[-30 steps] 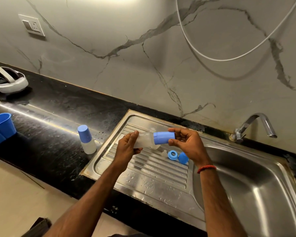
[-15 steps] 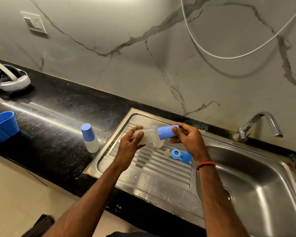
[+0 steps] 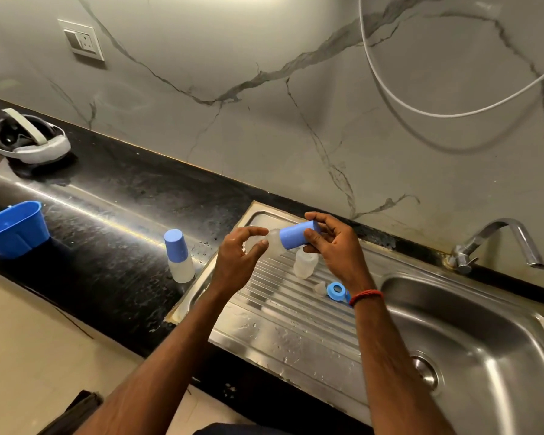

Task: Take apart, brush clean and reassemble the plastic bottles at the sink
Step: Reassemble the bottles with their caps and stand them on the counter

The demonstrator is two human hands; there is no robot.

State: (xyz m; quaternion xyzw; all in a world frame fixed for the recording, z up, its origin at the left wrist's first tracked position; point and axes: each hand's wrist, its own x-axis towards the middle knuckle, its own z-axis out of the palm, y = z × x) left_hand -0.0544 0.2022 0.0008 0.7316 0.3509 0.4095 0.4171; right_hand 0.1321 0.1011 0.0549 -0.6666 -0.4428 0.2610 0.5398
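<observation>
Steel sink (image 3: 500, 356), with its ribbed drainboard (image 3: 264, 334), is set into a black countertop (image 3: 107, 208) below a veined marble wall (image 3: 264, 120). A blue tub (image 3: 13, 229) and a white headset (image 3: 29, 139) are seen well apart at the counter's far left.

Both hands are raised over the drainboard, near its back edge. The left hand (image 3: 236, 262) is curled round the base end of a translucent bottle (image 3: 274, 243), which is pinched between thumb and fingertips. The right hand (image 3: 336, 249) is closed on the blue cap (image 3: 299, 235), gripped between the thumb below and the fingers above. Bottle and cap are held in line, nearly level, the cap end tilted slightly up; the cap is seated over the bottle's neck. Whether it is fully seated cannot be told.

A capped bottle (image 3: 178, 257) stands upright on the counter, just beside the drainboard's left rim. An open bottle (image 3: 305, 263), uncapped, stands upright on the ribs under the right hand. Near it lie a blue ring (image 3: 336, 290) and, just beside that, a small clear teat (image 3: 320, 288).
</observation>
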